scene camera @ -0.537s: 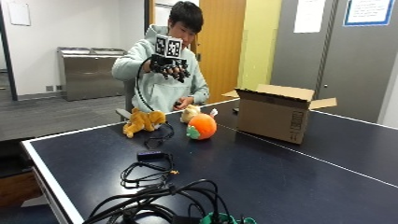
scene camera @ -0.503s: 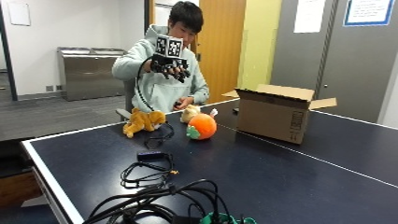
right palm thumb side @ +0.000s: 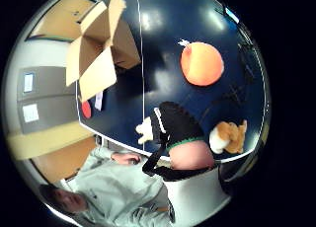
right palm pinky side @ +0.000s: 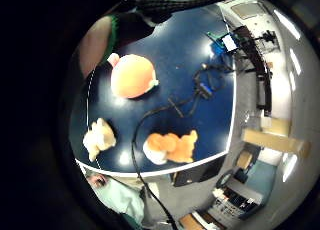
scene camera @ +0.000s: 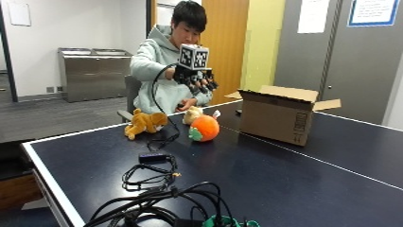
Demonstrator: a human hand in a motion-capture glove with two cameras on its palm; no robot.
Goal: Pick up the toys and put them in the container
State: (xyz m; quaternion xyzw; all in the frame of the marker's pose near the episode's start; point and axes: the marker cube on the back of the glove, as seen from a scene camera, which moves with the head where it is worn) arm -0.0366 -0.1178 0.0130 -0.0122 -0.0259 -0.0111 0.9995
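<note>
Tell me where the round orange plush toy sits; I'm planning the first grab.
In the outside view, the round orange plush toy sits on the dark table, between the orange-brown plush animal and the open cardboard box.

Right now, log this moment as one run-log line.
gloved right hand: raised above toys, empty | round orange plush toy, orange-brown plush animal: on table | brown cardboard box: open

Colours on the dark blue tabletop [scene camera: 302, 179]

The tabletop is seen in deep blue, edged and crossed by thin white lines. An orange ball toy [scene camera: 205, 128] is marked with a green patch and a pale tip. An orange-tan plush [scene camera: 144, 123] with a white patch is shown, and a cream plush [scene camera: 192, 114] behind the ball. The box [scene camera: 277, 116] is plain brown cardboard with small dark print. The hand [scene camera: 198, 80] is gloved in black. Black cables [scene camera: 151, 172] are coiled on the blue. A pale grey-green hoodie [scene camera: 154, 71] is worn.
</note>
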